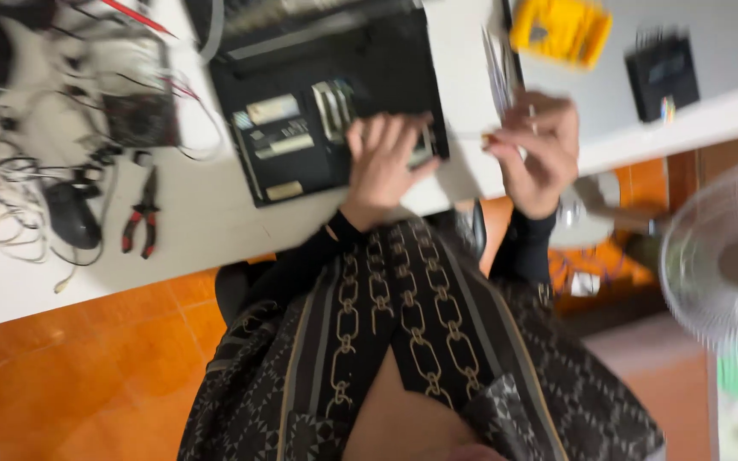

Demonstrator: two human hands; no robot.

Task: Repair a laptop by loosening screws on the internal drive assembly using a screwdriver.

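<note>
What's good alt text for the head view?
A person's left hand rests on an opened black laptop underside on a white table, while the right hand holds a small blurred item beside it. Red-handled pliers, tangled cables and a yellow meter lie around.

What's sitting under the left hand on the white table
The left hand rests on an opened black laptop base with labelled parts exposed, lying on the white table. The palm covers the part directly beneath it, so that stays hidden.
</note>
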